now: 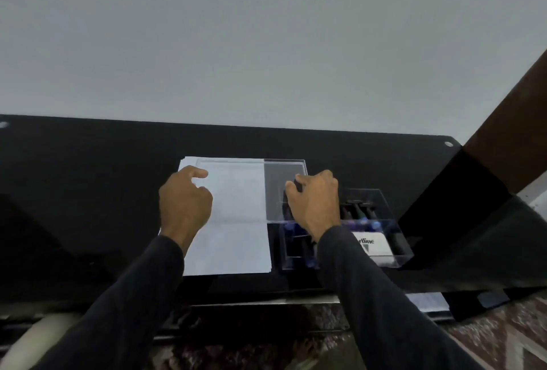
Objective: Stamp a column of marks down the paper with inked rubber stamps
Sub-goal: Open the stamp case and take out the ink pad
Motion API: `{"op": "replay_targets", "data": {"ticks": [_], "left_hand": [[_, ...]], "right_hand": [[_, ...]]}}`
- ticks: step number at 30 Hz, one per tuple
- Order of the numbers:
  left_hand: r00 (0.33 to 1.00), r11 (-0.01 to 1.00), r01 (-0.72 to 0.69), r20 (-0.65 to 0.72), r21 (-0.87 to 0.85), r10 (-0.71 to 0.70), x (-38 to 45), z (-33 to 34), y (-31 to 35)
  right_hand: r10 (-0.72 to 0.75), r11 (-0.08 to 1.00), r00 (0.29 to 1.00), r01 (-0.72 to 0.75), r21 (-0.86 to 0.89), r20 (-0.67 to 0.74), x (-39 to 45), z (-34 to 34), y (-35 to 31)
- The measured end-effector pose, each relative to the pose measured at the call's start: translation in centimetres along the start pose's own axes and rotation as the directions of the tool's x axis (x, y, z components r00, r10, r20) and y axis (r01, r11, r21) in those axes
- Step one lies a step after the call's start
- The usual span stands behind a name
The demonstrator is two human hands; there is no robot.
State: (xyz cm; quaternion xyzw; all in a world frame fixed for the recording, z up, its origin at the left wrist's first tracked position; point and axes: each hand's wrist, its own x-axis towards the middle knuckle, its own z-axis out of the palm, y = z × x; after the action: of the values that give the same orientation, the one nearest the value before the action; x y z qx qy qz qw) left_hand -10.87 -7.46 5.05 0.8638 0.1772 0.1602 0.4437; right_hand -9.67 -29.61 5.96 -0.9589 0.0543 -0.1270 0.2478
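Note:
A white sheet of paper (236, 239) lies on the black desk (88, 192). My left hand (185, 204) rests on the paper's left edge, fingers loosely curled and the thumb pointing right. To the paper's right stands a clear plastic box (393, 239) with several dark-handled stamps (359, 210) and a white ink box (376, 247). The box's clear lid (285, 180) stands open and overlaps the paper's top right. My right hand (315, 201) is over the box and pinches a dark stamp handle (297, 184).
The desk's far edge meets a plain grey wall (266, 44). A brown beam (515, 121) slants in at the right. Patterned floor (503, 337) shows below the desk's near edge, along with a pale paper piece (426, 301).

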Motion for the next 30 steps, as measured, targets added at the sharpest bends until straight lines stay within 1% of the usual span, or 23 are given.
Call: {"op": "replay_targets", "data": {"ticks": [3, 6, 9, 13, 17, 24, 30], "left_hand": [[0.998, 0.999, 0.028, -0.054, 0.037, -0.026, 2.6, -2.7, -2.2], [0.992, 0.995, 0.069, -0.109, 0.068, -0.061, 5.2, -5.6, -4.8], [0.991, 0.989, 0.090, -0.105, 0.113, -0.079, 7.4, -7.6, -6.8], [0.982, 0.979, 0.146, -0.144, 0.141, -0.126, 11.0, -10.2, -9.4], [0.982, 0.972, 0.144, -0.149, 0.188, -0.117, 13.8, -11.6, -11.4], [0.983, 0.962, 0.166, -0.109, 0.216, -0.145, 17.0, -12.2, -13.6], [0.984, 0.960, 0.166, -0.093, 0.225, -0.149, 18.3, -12.1, -14.8]], "right_hand": [[-0.044, 0.997, 0.999, 0.043, 0.067, 0.021, 0.7, 2.8, -3.8], [-0.056, 0.987, 0.993, 0.040, 0.155, 0.100, 1.2, 5.8, -7.9], [-0.086, 0.974, 0.987, 0.054, 0.221, 0.137, 1.3, 7.8, -10.8], [-0.125, 0.974, 0.975, 0.085, 0.208, 0.184, 1.5, 10.9, -14.7], [-0.155, 0.973, 0.964, 0.112, 0.201, 0.214, 2.1, 13.4, -17.2], [-0.178, 0.973, 0.957, 0.136, 0.186, 0.231, 3.6, 16.9, -19.2], [-0.197, 0.977, 0.957, 0.175, 0.119, 0.212, 4.4, 19.1, -19.9]]}}
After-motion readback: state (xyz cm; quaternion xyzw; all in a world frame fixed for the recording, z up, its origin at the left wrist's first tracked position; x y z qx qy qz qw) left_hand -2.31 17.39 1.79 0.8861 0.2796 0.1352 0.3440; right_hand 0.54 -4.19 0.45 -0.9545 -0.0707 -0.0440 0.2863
